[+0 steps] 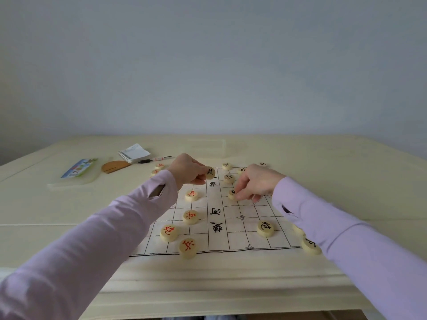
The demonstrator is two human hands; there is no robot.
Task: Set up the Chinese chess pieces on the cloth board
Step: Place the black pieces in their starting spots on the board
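The white cloth board [231, 239], printed with a thin black grid and brush characters down its middle band, lies flat on the smooth cream table [231, 285]. Its near hem at 6 o'clock runs well back from the table's moulded front edge.

The left hand [188, 169] hovers over the board's 11 o'clock part. Its fingers are curled round a pale round wooden disc with a black character [210, 173], held tilted off the cloth. The right hand [256, 182] reaches in at 1 o'clock. Its thumb and fingertips pinch a second black-marked disc [231, 194], low at the cloth.

Four thick, glossy red-marked discs [190, 217] line the 8 to 10 o'clock side. The nearest red disc [187, 247] straddles the hem line. A black-marked disc at 4 o'clock [265, 228] sits alone with bare grid around it. Another pale disc [310, 245] lies off the cloth beside the right sleeve. Three more black-marked discs [228, 178] cluster at 12 o'clock between the two hands.

The middle band shows bare cloth from 6 o'clock up to the hands.

Beyond the board at 10 o'clock lie a white spiral notepad [134, 153], a slim pen [154, 159], a brown fan-shaped wooden piece [115, 166] and a colourful printed packet [78, 168].
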